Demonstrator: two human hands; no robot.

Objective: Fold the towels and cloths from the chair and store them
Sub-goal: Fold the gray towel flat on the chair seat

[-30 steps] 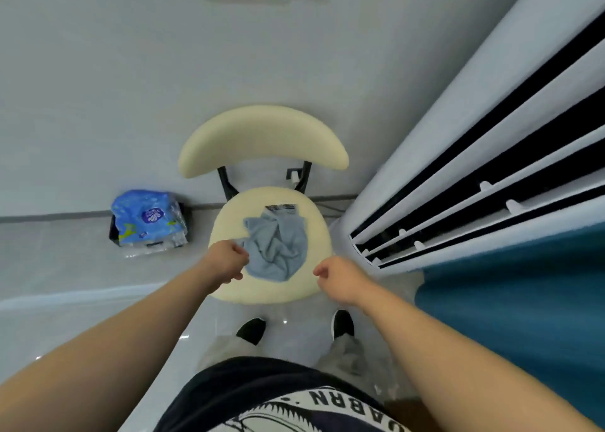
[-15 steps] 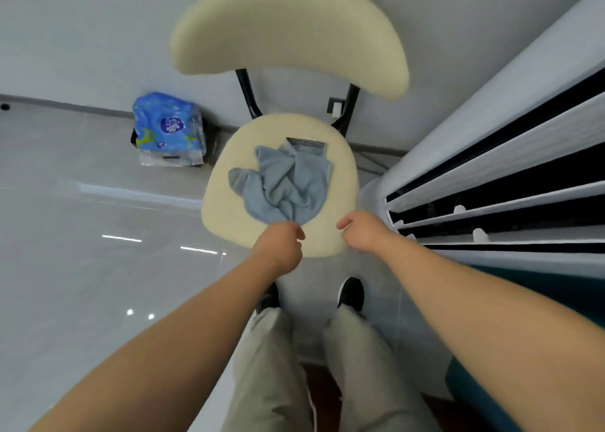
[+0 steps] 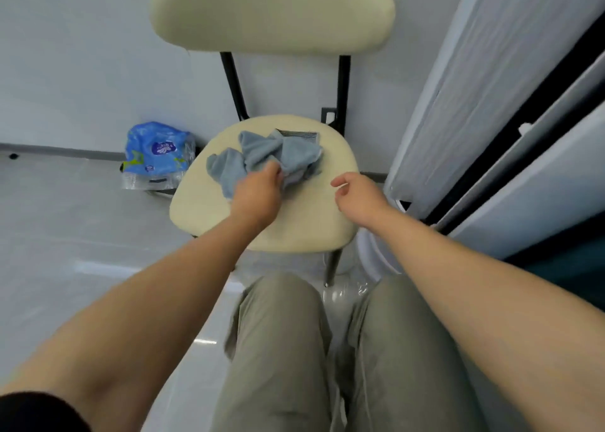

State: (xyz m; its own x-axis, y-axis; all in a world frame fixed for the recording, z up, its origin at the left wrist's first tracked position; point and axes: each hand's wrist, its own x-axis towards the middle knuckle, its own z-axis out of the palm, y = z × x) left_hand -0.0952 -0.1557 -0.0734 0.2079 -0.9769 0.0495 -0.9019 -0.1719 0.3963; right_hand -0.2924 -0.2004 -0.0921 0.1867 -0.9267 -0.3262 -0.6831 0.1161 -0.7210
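Where it lies bunched toward the back of the seat, a crumpled grey-blue terry cloth [image 3: 262,151] is gripped at its near edge by the left hand [image 3: 257,192], whose fingers are curled into the soft, nubbly folds. A narrow edge of a black-and-white striped cloth [image 3: 298,133] is seen just behind the pile, touching it. The right hand [image 3: 358,190] is held just beside the cloth, above the seat's right edge, with its fingers loosely curled and apart, and nothing is held in it.

Both cloths are carried by a cream padded chair [image 3: 203,208] with a rounded seat, a curved oblong backrest and thin black metal struts. Olive fabric trouser legs [image 3: 278,349] are seen in front of the chair.

On the glossy pale floor [image 3: 65,235] to the left, against the wall, a blue printed plastic pack [image 3: 157,151] is set; its contents cannot be made out. To the right of the chair, a tall white slatted unit [image 3: 458,87] with dark slots is seen.
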